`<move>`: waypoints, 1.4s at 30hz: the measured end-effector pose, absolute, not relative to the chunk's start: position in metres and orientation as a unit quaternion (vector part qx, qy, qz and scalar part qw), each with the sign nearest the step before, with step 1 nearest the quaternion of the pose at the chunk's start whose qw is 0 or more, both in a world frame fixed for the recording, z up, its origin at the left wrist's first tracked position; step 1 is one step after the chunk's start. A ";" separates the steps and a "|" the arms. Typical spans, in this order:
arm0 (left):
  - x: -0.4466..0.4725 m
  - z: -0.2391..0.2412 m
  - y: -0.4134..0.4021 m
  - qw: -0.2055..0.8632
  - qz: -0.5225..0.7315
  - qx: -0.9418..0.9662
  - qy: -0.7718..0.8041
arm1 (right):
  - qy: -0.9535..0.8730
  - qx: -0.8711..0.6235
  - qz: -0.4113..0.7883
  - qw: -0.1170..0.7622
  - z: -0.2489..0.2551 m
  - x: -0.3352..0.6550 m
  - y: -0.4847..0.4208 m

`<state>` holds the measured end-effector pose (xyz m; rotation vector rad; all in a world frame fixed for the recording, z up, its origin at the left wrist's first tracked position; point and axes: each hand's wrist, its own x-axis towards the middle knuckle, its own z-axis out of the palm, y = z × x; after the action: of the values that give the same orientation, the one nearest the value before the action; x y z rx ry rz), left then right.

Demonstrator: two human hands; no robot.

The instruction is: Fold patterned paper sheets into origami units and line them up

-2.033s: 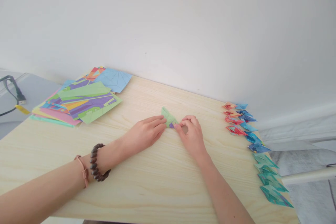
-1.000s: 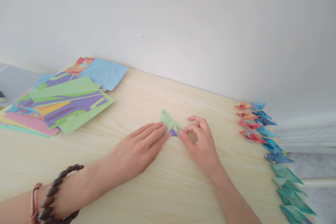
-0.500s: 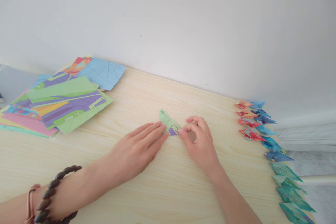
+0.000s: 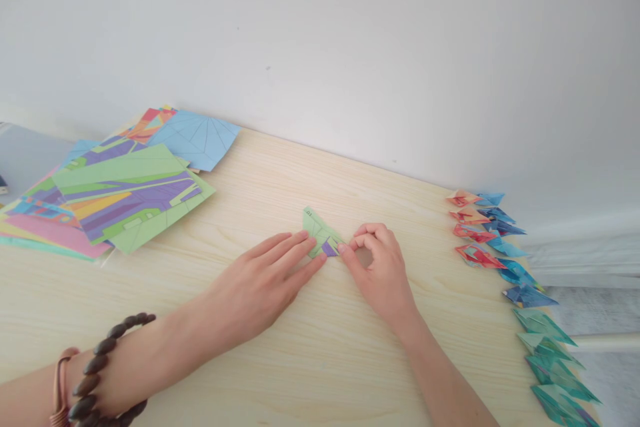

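Note:
A small folded sheet of green origami paper (image 4: 320,233) with a purple patch lies on the pale wooden table (image 4: 330,353). My left hand (image 4: 267,280) rests flat, its fingers stretched out and their tips pressing on the paper's left and lower part. At the paper's right corner, my right hand (image 4: 383,270) pinches the edge between thumb and index finger. The paper's lower left side is hidden under my left fingertips.
A loose pile of patterned paper sheets (image 4: 135,197) lies at the left, with a blue sheet (image 4: 200,140) at its back. Along the right edge stand several folded paper pieces, red ones (image 4: 477,256), blue ones (image 4: 530,296) and green ones (image 4: 560,377). A white wall (image 4: 320,47) rises behind the table.
The lowest finger of my left hand has slid slightly right along the paper's lower edge. My right fingers have drawn a little closer together at the corner.

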<state>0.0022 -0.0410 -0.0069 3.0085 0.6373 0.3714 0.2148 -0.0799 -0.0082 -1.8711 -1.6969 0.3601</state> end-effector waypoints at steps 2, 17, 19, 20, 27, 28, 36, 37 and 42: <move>0.003 -0.007 -0.041 0.026 0.128 0.970 0.205 | -0.636 -0.701 0.135 0.293 -0.008 0.215 -0.080; 0.004 -0.007 -0.042 0.025 0.146 0.966 0.212 | -0.641 -0.695 0.134 0.296 -0.009 0.215 -0.079; 0.004 -0.007 -0.042 0.024 0.144 0.965 0.216 | -0.641 -0.695 0.134 0.297 -0.009 0.215 -0.079; 0.004 -0.007 -0.042 0.024 0.142 0.966 0.216 | -0.641 -0.695 0.134 0.297 -0.009 0.215 -0.079; 0.004 -0.005 -0.041 0.023 0.136 0.967 0.216 | -0.639 -0.699 0.139 0.291 -0.008 0.215 -0.079; 0.005 -0.004 -0.041 0.023 0.136 0.966 0.218 | -0.638 -0.699 0.140 0.291 -0.008 0.215 -0.079; 0.010 0.000 -0.043 0.025 0.144 0.963 0.228 | -0.649 -0.677 0.157 0.310 -0.012 0.221 -0.080; 0.009 0.001 -0.044 0.025 0.143 0.963 0.228 | -0.652 -0.673 0.156 0.313 -0.012 0.221 -0.080; 0.008 0.003 -0.045 0.026 0.126 0.965 0.231 | -0.671 -0.663 0.127 0.309 -0.011 0.219 -0.078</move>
<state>0.0081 -0.0449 0.0025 2.9812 0.7129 0.3889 0.2191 -0.0785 -0.0113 -1.7510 -1.7721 0.3350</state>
